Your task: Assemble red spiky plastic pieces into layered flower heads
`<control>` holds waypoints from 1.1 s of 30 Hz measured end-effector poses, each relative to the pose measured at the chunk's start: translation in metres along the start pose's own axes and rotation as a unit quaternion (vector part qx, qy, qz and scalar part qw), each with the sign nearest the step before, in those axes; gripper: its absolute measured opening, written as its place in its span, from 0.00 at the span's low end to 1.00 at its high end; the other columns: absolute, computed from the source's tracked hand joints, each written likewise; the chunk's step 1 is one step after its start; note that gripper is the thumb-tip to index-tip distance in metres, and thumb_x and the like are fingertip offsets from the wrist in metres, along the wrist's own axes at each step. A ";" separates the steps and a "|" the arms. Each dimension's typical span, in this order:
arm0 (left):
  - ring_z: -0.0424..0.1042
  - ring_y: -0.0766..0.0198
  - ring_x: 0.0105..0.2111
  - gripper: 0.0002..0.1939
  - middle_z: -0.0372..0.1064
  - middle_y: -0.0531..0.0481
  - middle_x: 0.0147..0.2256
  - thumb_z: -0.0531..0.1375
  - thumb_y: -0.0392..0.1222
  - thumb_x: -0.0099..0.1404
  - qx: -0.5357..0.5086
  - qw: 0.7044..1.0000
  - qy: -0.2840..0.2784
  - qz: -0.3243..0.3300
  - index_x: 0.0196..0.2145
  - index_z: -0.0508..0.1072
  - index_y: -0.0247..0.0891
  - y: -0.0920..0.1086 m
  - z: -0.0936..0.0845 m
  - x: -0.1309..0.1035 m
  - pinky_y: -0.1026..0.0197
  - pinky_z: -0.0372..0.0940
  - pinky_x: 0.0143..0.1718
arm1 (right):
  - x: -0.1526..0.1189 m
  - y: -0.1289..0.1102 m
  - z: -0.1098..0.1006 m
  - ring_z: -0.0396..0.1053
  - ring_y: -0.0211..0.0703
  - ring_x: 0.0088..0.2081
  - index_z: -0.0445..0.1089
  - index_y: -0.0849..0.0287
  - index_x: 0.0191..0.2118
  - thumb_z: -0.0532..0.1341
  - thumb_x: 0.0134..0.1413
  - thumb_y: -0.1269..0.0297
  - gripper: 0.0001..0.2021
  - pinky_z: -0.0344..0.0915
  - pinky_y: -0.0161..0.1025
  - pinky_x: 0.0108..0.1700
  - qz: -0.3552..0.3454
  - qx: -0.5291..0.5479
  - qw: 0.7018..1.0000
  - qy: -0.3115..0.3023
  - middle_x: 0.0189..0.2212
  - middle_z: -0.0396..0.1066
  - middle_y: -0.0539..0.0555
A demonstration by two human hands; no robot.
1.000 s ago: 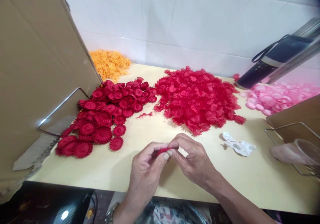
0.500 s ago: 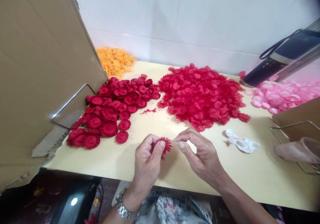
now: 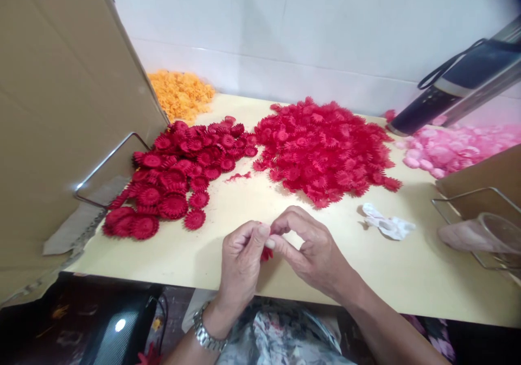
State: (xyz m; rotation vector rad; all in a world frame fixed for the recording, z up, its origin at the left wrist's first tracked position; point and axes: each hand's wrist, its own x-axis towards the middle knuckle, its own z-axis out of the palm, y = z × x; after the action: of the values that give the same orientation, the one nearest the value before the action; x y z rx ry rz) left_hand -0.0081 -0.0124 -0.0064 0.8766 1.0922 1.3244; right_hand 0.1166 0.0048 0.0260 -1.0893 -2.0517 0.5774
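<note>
My left hand (image 3: 243, 256) is closed on a small red fringed flower (image 3: 266, 254), mostly hidden by fingers and thumb. From the right, the bent thumb and index finger of my right hand (image 3: 309, 251) pinch at the flower's upper edge. Both sets of fingertips meet just above the table (image 3: 228, 262). Beyond them on the left lies a heap of dark red round fringed flowers (image 3: 173, 180). A larger pile of brighter red fringed flowers (image 3: 325, 153) spreads out at the middle back.
Orange flower pieces (image 3: 181, 94) and pink petals (image 3: 464, 142) lie farther back. A dark bottle (image 3: 423, 110) stands by the wall. Crumpled white tissue (image 3: 388, 223) rests at right, near a wire holder with a cup (image 3: 468, 232). A cardboard panel (image 3: 61, 110) borders the left side.
My right hand has moved left, bringing its fingertips from beside the red flower onto it. The flower is now largely covered by my fingers. The view has shifted slightly.
</note>
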 end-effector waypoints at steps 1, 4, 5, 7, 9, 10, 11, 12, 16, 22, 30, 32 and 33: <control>0.51 0.70 0.21 0.18 0.53 0.57 0.18 0.57 0.49 0.60 -0.011 1.000 -0.009 -0.004 0.18 0.64 0.37 0.000 -0.001 -0.001 0.66 0.50 0.22 | 0.000 0.000 -0.001 0.63 0.40 0.30 0.65 0.60 0.30 0.56 0.55 0.69 0.04 0.62 0.38 0.32 -0.004 -0.009 1.000 -0.004 0.25 0.65 0.52; 0.57 0.69 0.22 0.14 0.59 0.55 0.19 0.58 0.47 0.60 -0.026 0.998 -0.057 -0.017 0.21 0.67 0.36 -0.001 -0.005 -0.003 0.66 0.54 0.24 | 0.000 0.002 -0.003 0.63 0.40 0.29 0.65 0.59 0.29 0.54 0.54 0.73 0.06 0.61 0.39 0.32 -0.023 -0.034 0.999 0.002 0.24 0.65 0.52; 0.60 0.68 0.22 0.13 0.61 0.55 0.20 0.58 0.45 0.60 -0.027 0.997 -0.072 -0.021 0.22 0.68 0.36 -0.001 -0.006 -0.004 0.66 0.56 0.26 | 0.000 0.002 -0.003 0.63 0.39 0.28 0.64 0.59 0.29 0.53 0.54 0.73 0.06 0.61 0.39 0.32 -0.024 -0.033 0.999 0.010 0.24 0.65 0.52; 0.64 0.67 0.23 0.09 0.66 0.53 0.21 0.59 0.42 0.59 -0.031 0.995 -0.087 -0.030 0.24 0.69 0.36 0.000 -0.009 -0.004 0.65 0.59 0.29 | 0.001 0.004 -0.004 0.63 0.39 0.27 0.64 0.59 0.28 0.53 0.54 0.74 0.07 0.61 0.38 0.32 -0.014 -0.020 0.999 0.031 0.23 0.65 0.51; 0.66 0.67 0.23 0.08 0.67 0.54 0.21 0.59 0.40 0.60 -0.044 0.995 -0.079 -0.035 0.24 0.70 0.36 0.002 -0.009 -0.003 0.64 0.61 0.30 | 0.003 0.005 -0.003 0.63 0.39 0.27 0.63 0.59 0.27 0.54 0.55 0.73 0.07 0.61 0.38 0.31 0.008 -0.012 0.998 0.055 0.23 0.64 0.51; 0.66 0.67 0.22 0.08 0.67 0.54 0.20 0.59 0.39 0.60 -0.052 0.995 -0.072 -0.035 0.24 0.70 0.36 0.003 -0.009 -0.002 0.64 0.62 0.29 | 0.006 0.005 -0.003 0.63 0.39 0.26 0.63 0.59 0.27 0.54 0.55 0.72 0.07 0.60 0.37 0.30 0.017 -0.014 0.998 0.067 0.22 0.64 0.51; 0.66 0.67 0.21 0.08 0.67 0.54 0.20 0.59 0.39 0.60 -0.059 0.996 -0.063 -0.034 0.24 0.70 0.36 0.005 -0.008 0.000 0.64 0.62 0.28 | 0.008 0.004 -0.003 0.62 0.39 0.26 0.62 0.59 0.26 0.54 0.55 0.72 0.07 0.59 0.37 0.29 0.020 -0.020 0.997 0.078 0.22 0.63 0.51; 0.66 0.68 0.21 0.09 0.67 0.54 0.20 0.59 0.40 0.60 -0.066 0.996 -0.054 -0.031 0.24 0.70 0.36 0.007 -0.006 0.001 0.64 0.62 0.27 | 0.012 0.003 -0.002 0.62 0.38 0.26 0.62 0.59 0.26 0.54 0.55 0.72 0.07 0.59 0.36 0.28 0.018 -0.028 0.996 0.086 0.22 0.63 0.50; 0.65 0.69 0.19 0.09 0.66 0.54 0.19 0.60 0.40 0.59 -0.083 0.996 -0.027 -0.014 0.23 0.69 0.35 0.014 -0.004 0.006 0.65 0.61 0.23 | 0.035 0.007 -0.011 0.59 0.36 0.23 0.58 0.58 0.24 0.52 0.55 0.74 0.10 0.56 0.35 0.25 -0.015 -0.066 0.991 0.116 0.20 0.59 0.48; 0.66 0.69 0.20 0.09 0.67 0.54 0.20 0.58 0.41 0.60 -0.065 0.997 -0.019 -0.021 0.24 0.69 0.35 0.015 -0.006 0.001 0.65 0.61 0.26 | 0.087 0.059 -0.069 0.65 0.38 0.27 0.65 0.60 0.23 0.54 0.55 0.72 0.11 0.58 0.40 0.30 -0.016 -0.271 0.922 0.278 0.21 0.65 0.51; 0.66 0.69 0.21 0.09 0.67 0.54 0.21 0.57 0.42 0.62 -0.027 0.999 -0.006 -0.017 0.28 0.71 0.35 0.008 -0.007 0.006 0.65 0.61 0.26 | 0.055 0.021 -0.050 0.69 0.39 0.33 0.71 0.62 0.36 0.60 0.53 0.64 0.07 0.65 0.36 0.32 0.012 -0.111 0.994 0.013 0.31 0.73 0.54; 0.65 0.69 0.22 0.09 0.66 0.54 0.21 0.57 0.41 0.62 -0.038 0.999 -0.014 -0.007 0.28 0.72 0.35 0.006 -0.007 0.005 0.66 0.61 0.27 | 0.036 0.005 -0.028 0.68 0.38 0.30 0.68 0.60 0.32 0.64 0.47 0.64 0.06 0.64 0.34 0.31 0.063 0.001 0.996 -0.070 0.27 0.72 0.51; 0.65 0.69 0.22 0.09 0.66 0.54 0.21 0.56 0.41 0.62 -0.043 0.999 -0.021 -0.004 0.29 0.72 0.35 0.005 -0.007 0.005 0.66 0.61 0.27 | 0.030 0.001 -0.020 0.67 0.36 0.27 0.66 0.59 0.28 0.63 0.49 0.65 0.05 0.63 0.34 0.30 0.094 0.050 0.990 -0.091 0.23 0.71 0.49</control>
State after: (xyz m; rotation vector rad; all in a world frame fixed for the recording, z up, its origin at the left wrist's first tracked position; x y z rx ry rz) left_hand -0.0160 -0.0080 -0.0041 0.8317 0.9982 1.3300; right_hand 0.1212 0.0312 0.0494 -1.2163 -2.0606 0.8937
